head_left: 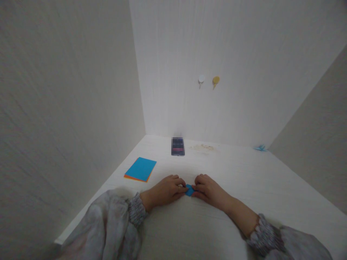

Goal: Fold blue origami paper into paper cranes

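A small folded piece of blue paper [189,190] lies between my two hands, low over the white tabletop. My left hand [169,188] pinches its left side with thumb and fingers, and a ring shows on one finger. From the other side my right hand [207,189] has its fingertips closed on the paper's right edge. Parts of the folded paper are hidden under the fingertips, so its full shape cannot be made out.
To the left lies a stack of square paper [141,169], blue on top with orange edges below. A dark, blurred-out object [178,146] stands near the back wall. A blue folded paper figure [260,148] sits in the back right corner. White [201,79] and yellow hooks [216,80] are on the wall.
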### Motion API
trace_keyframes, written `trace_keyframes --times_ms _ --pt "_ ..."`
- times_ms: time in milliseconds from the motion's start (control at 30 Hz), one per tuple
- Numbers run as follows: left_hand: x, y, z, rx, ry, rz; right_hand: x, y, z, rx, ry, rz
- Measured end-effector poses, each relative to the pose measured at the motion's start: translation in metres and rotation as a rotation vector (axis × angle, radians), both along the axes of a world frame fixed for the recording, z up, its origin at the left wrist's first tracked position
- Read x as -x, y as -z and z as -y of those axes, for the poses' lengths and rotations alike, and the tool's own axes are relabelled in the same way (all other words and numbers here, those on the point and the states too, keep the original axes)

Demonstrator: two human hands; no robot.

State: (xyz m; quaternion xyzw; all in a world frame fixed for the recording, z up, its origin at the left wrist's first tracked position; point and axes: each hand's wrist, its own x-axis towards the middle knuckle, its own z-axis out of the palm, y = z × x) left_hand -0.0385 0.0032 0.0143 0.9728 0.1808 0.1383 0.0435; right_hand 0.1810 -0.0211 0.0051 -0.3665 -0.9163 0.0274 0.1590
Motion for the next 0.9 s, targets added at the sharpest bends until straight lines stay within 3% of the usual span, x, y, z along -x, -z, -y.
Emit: trace_keyframes --times_ms 500,900 --pt "-0.004 0.0053 -0.0045 0.161 -0.022 0.087 0.0036 -0.0005 0.0053 -0.01 -0.033 -0.105" --pt "-0.0045 0.0059 -0.0008 0.174 -0.042 0.099 0.0097 0.0048 0.006 0.129 -0.032 -0.222"
